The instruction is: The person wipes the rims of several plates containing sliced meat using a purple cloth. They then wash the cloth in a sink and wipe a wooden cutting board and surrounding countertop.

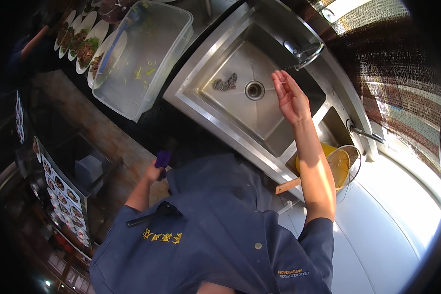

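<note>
My right hand (pixel 291 96) reaches over the stainless steel sink (pixel 239 110), palm up and slightly cupped. It holds nothing, and its fingertips are just below the spout of a chrome faucet (pixel 308 58). A little water seems to fall on the fingers. Low at my left side, my left hand (pixel 154 172) grips a purple cloth-like item (pixel 163 159); its exact kind is hard to tell. In the sink basin lie a steel wool scourer (pixel 225 83) and a round drain (pixel 254 90).
Left of the sink stands a large clear plastic tub (pixel 147 88) with green scraps. Beyond it are several plates of food (pixel 88 51) and another person's arm (pixel 35 42). A smaller basin at right holds a yellow container (pixel 327 149) and a wire strainer (pixel 354 161) with a wooden handle (pixel 287 186).
</note>
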`<state>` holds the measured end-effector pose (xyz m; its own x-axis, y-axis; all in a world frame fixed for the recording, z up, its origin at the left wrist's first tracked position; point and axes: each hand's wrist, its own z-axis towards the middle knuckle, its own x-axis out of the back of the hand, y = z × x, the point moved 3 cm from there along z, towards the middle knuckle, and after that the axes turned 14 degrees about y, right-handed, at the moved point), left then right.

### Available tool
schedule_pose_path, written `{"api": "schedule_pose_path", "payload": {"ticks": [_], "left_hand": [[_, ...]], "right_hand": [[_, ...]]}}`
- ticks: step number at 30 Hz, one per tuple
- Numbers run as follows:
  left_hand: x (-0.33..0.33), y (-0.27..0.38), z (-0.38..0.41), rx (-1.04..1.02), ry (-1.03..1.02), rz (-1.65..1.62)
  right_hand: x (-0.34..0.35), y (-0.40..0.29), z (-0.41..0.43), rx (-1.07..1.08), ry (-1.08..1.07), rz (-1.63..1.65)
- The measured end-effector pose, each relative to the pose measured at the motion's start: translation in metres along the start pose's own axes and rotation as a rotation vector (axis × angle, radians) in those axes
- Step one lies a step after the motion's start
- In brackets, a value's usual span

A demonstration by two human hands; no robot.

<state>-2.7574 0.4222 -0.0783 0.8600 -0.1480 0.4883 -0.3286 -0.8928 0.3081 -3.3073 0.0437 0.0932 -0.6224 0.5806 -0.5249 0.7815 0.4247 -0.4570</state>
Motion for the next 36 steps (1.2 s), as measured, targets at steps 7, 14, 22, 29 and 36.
{"api": "schedule_pose_path", "payload": {"ticks": [7,14,22,29,36], "left_hand": [[-0.016,-0.036,-0.063,0.049,0.016,-0.113],[0.001,-0.032,-0.086,0.05,-0.14,0.137],[-0.012,-0.064,-0.071,0.065,-0.112,-0.269],[-0.017,-0.04,-0.072,0.018,0.03,-0.08],[-0.028,-0.065,-0.073,-0.08,0.186,0.029]], "right_hand": [[-0.003,-0.01,0.142,0.191,-0.092,-0.014],[0.03,-0.004,0.201,0.435,-0.048,-0.345],[0.036,-0.01,0.172,0.223,0.245,-0.597],[0.05,-0.014,0.157,0.284,0.155,-0.499],[0.042,-0.014,0.153,0.338,0.135,-0.651]]}}
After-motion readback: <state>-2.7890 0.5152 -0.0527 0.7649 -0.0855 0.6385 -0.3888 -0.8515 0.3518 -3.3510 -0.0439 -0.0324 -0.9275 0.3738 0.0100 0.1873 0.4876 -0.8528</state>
